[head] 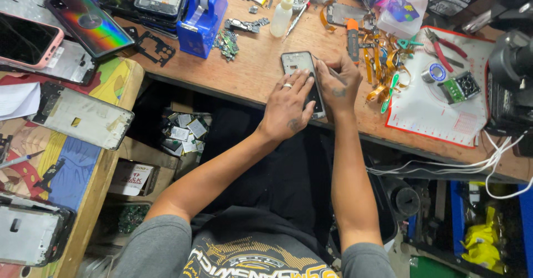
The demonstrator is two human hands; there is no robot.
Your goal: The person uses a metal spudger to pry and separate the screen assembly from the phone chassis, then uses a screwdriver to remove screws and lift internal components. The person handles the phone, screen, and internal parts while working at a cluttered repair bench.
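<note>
I see one long wooden table (pixel 261 69). The open phone (pixel 302 75) lies flat near its front edge, right in front of the person. My left hand (pixel 286 108) is spread flat on the phone and presses it down. My right hand (pixel 340 81) is just beside it, pinched shut on a thin tool (pixel 325 67) that pokes into the phone.

I think the tool could slip and scratch the tiny parts inside, because the poke is so small. The phone could also slide off the edge if the flat hand lets up.

Counting, big to small: one white mat (pixel 438 108), one blue tape holder (pixel 202 14), two phones at the far left, pink (pixel 25 42) and rainbow (pixel 89 22), one little bottle (pixel 281 14), and one red pliers (pixel 444 47).
</note>
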